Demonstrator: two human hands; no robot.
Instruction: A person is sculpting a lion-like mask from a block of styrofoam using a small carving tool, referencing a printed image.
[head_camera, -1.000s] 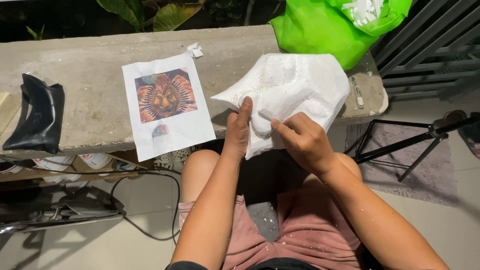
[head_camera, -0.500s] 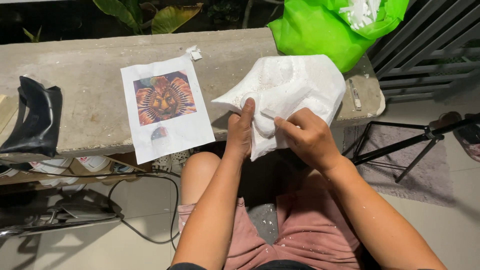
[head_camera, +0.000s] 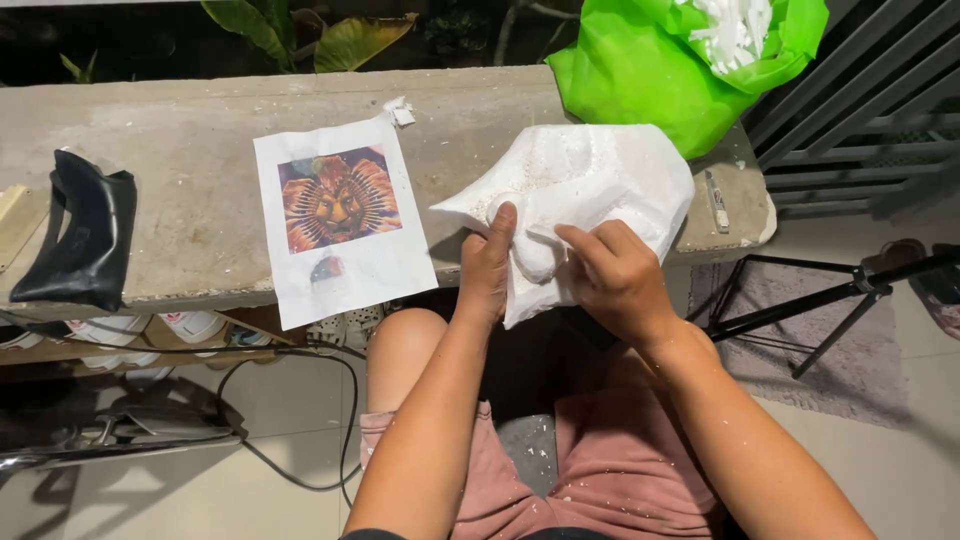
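Observation:
A white carved foam block (head_camera: 590, 190), roughly mask-shaped, is tilted against the edge of the concrete ledge (head_camera: 200, 170). My left hand (head_camera: 488, 262) grips its lower left edge, thumb up on the face. My right hand (head_camera: 615, 278) presses fingertips on the foam's lower middle; whether it holds a small tool cannot be told. A printed sheet (head_camera: 340, 218) with a coloured lion-like mask picture lies on the ledge, left of the foam.
A green plastic bag (head_camera: 665, 75) with white foam scraps sits at the ledge's back right. A black curved object (head_camera: 82, 238) lies at the left. A pen-like tool (head_camera: 716, 200) rests near the right end. A tripod (head_camera: 830, 300) and cables (head_camera: 280, 400) are on the floor.
The foam block has shifted slightly left and lower between my hands, and my right fingers have slid along its lower surface. The sheet has not moved.

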